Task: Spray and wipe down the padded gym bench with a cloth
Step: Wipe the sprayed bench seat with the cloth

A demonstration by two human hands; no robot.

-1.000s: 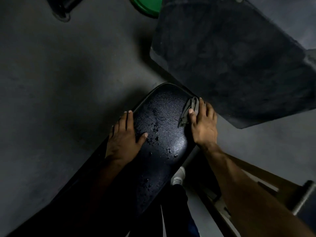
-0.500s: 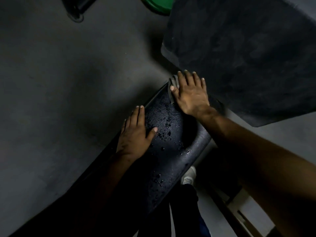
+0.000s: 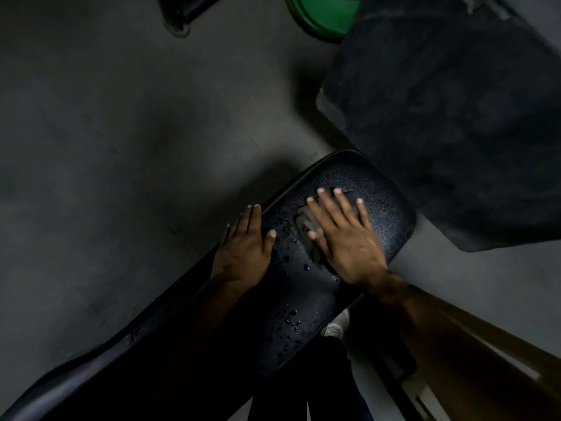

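The black padded bench runs from lower left to its rounded end at centre right, with water drops on its surface. My right hand lies flat on the pad, fingers spread, pressing a dark grey cloth that shows under the thumb side. My left hand rests flat on the bench's left edge, fingers together, thumb on the pad, holding nothing.
A large dark mat or pad lies on the grey floor just beyond the bench end. A green round object and a black equipment foot sit at the top. My white shoe shows under the bench.
My right hand slid the cloth from the bench's right edge up to its far end, then back toward me onto the middle of the pad. The left hand stayed put.
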